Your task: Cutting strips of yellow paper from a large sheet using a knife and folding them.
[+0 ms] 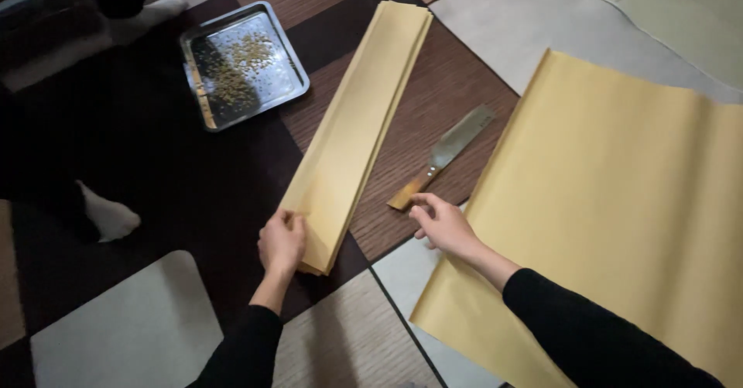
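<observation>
My left hand (282, 241) rests on the near end of a long folded stack of yellow paper (360, 117) that lies on the floor, fingers curled over its edge. My right hand (441, 221) hovers with fingers bent just beside the wooden handle of a broad-bladed knife (445, 154), touching or nearly touching it. A large sheet of the same yellow paper (619, 210) is spread out to the right, partly under my right forearm.
A metal tray (244, 63) with small yellowish bits sits at the upper left. Another person's socked foot (108, 216) is at the left, another (155, 12) near the top. The floor is patchwork brown, dark and grey tiles.
</observation>
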